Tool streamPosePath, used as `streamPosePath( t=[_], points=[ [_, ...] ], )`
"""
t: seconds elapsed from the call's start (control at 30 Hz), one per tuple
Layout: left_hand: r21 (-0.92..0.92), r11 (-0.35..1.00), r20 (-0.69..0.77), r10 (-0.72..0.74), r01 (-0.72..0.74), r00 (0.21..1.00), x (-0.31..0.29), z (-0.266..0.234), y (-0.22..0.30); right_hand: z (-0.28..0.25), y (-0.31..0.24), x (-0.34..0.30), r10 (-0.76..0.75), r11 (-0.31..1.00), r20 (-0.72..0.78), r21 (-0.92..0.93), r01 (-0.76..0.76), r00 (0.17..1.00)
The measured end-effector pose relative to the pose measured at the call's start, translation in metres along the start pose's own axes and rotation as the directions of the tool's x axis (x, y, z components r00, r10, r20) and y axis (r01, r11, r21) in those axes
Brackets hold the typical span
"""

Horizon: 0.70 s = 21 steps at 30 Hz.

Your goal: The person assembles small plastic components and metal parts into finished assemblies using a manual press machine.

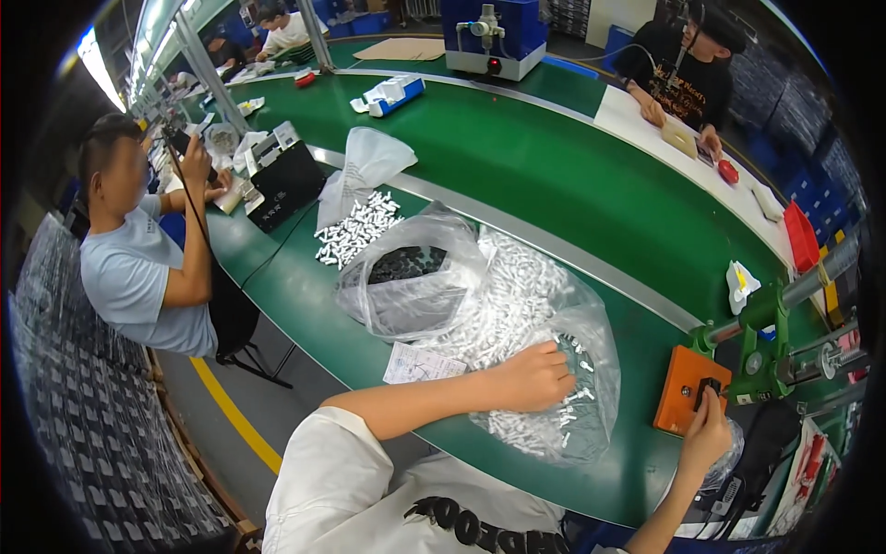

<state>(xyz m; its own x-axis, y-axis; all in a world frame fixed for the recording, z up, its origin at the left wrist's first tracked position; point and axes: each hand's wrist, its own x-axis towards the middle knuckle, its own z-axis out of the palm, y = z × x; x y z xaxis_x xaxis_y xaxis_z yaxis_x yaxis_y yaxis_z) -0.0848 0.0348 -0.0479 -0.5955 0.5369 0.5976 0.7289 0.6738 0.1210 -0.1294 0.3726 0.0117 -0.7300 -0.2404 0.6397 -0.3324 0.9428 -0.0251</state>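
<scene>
Along the near edge of the worktop [637, 379], bare green separates a clear bag [602, 346] of white pieces [517, 295] from an orange block [676, 371] toward the right end. There the right hand [707, 434] pinches a black piece [709, 384]. The left hand [533, 377] curls over the bag, fingertips hidden, grip impossible to tell. Farther, an open bag [420, 314] holds black parts [406, 263].

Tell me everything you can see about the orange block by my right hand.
The orange block is a thick, squarish slab with a dark spot on its upper face; its material is unclear. It lies flat on the green tabletop, next to the green press. A small black piece sits on its right part, where the right hand has its fingertips. Whether they also touch the block can't be told.
</scene>
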Motion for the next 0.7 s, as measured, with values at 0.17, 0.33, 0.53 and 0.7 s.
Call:
streamPosePath(
  t=[0.17,0.33,0.53,0.7],
  points=[
    [-0.009,1.0,-0.044,0.007,-0.008,0.999,0.004,-0.001,0.0,-0.02,-0.029,0.008,-0.081,0.957,0.013,0.28,0.074,0.997],
    [-0.022,0.999,-0.01,-0.032,0.032,0.999,0.004,-0.004,0.0,-0.031,-0.072,0.017,-0.022,0.686,0.279,0.703,-0.189,0.96],
    [-0.009,0.999,-0.015,-0.045,0.044,0.999,-0.001,0.0,-0.002,-0.028,-0.129,0.047,-0.177,0.556,0.322,0.812,-0.175,0.93],
    [-0.178,0.967,0.156,-0.153,0.18,0.976,-0.008,0.003,-0.008,-0.006,-0.193,0.078,-0.487,0.443,0.225,0.896,0.017,0.844]
  ],
)
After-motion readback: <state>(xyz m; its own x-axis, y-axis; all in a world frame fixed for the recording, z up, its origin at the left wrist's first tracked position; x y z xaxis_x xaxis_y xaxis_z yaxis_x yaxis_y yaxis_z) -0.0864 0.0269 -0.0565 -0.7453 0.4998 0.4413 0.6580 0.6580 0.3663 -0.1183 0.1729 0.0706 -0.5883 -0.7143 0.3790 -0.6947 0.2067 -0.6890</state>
